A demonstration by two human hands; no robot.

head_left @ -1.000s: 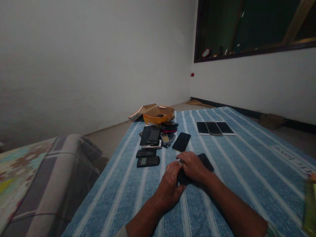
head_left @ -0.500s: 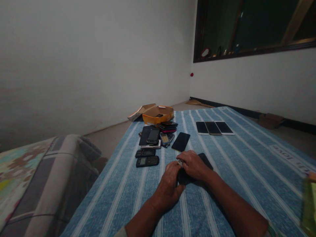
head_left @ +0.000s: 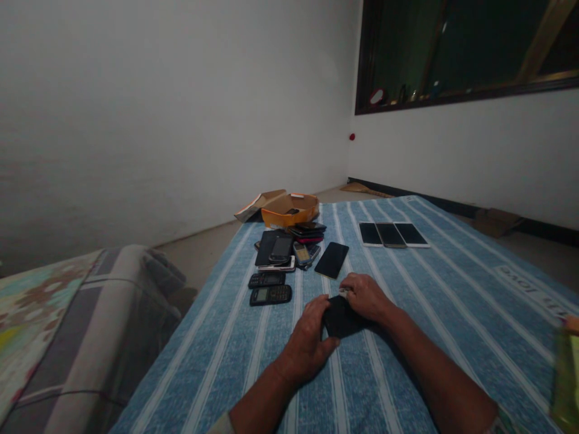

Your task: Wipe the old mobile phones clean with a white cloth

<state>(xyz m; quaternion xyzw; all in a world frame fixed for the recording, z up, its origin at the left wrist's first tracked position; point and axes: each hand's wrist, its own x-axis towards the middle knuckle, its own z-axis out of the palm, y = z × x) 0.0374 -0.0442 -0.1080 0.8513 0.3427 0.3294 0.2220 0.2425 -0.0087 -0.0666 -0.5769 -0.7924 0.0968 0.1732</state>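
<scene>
A dark smartphone (head_left: 341, 319) lies on the blue striped cloth in front of me. My left hand (head_left: 308, 339) grips its left end, thumb at the near edge and fingers at the far edge. My right hand (head_left: 367, 296) rests over the phone's right part with curled fingers. A crumpled whitish piece, like a tissue (head_left: 344, 292), pokes out from under those fingers; most of it is hidden. Just beyond my hands lies another black smartphone (head_left: 332, 260). Two keypad phones (head_left: 270, 295) sit to the left of my left hand.
A pile of phones (head_left: 277, 248) stands farther back, before an open orange box (head_left: 289, 217). Three smartphones (head_left: 391, 235) lie side by side at the far right. A blanket-covered surface (head_left: 104, 325) is on the left. Something yellow-green (head_left: 565, 380) shows at the right edge.
My right hand has slid right along the phone with the whitish piece, away from my left hand, uncovering the phone's left part. My left hand has stayed in place.
</scene>
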